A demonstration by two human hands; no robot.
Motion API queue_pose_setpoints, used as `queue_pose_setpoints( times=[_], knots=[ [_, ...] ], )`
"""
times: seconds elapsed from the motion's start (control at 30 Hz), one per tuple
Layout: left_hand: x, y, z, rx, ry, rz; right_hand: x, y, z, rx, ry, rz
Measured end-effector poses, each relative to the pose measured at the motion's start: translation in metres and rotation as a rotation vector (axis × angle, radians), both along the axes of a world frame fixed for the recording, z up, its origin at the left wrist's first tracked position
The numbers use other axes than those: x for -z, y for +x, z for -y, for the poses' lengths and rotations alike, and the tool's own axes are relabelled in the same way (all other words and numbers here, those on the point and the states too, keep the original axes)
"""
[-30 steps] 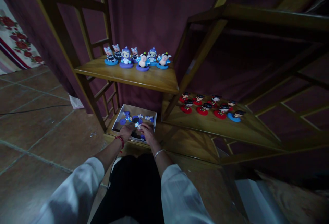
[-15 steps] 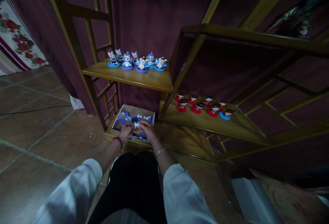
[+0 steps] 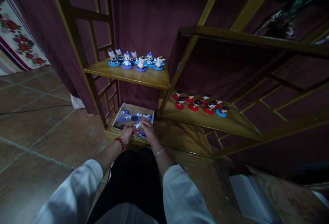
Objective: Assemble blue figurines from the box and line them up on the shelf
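Both my hands reach into a shallow cardboard box (image 3: 151, 114) on the bottom shelf. The box holds several small blue and white figurines. My left hand (image 3: 127, 133), with a red bead bracelet on its wrist, and my right hand (image 3: 148, 131), with a thin silver bangle, meet over one small white and blue figurine (image 3: 138, 126) at the box's near edge. Fingers of both hands curl around it.
Several blue-based figurines (image 3: 136, 61) stand on the upper left shelf (image 3: 128, 76). Red-based figurines (image 3: 195, 104) and one blue-based one (image 3: 221, 112) stand on the lower right shelf (image 3: 205, 122). Wooden uprights frame the shelves. Tiled floor (image 3: 38, 131) lies to the left; a white box (image 3: 246, 196) sits bottom right.
The view has drifted, so the shelves sit slightly higher and further left. My hands have drawn together on one figurine at the box's near edge.
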State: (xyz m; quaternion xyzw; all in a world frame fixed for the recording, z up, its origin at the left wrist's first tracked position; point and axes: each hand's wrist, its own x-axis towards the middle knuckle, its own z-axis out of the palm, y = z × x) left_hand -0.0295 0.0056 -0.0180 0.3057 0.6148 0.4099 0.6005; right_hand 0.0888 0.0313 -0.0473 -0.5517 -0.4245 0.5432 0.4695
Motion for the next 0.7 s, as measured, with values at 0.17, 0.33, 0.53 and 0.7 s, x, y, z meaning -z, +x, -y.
queue_pose_setpoints(
  times=[0.17, 0.33, 0.53, 0.7],
  knots=[
    [-0.006, 0.002, 0.007, -0.041, -0.046, -0.012, -0.004, 0.001, 0.003, -0.038, -0.022, -0.056],
    [-0.01, 0.005, 0.012, -0.06, -0.055, 0.096, -0.003, 0.001, 0.006, -0.052, -0.023, -0.101],
    [-0.009, 0.009, 0.016, -0.037, -0.058, 0.162, -0.003, 0.0, 0.011, 0.006, -0.069, -0.129],
    [-0.007, 0.012, 0.02, -0.039, -0.051, 0.19, -0.003, 0.003, 0.016, 0.004, -0.089, -0.159]
  ],
)
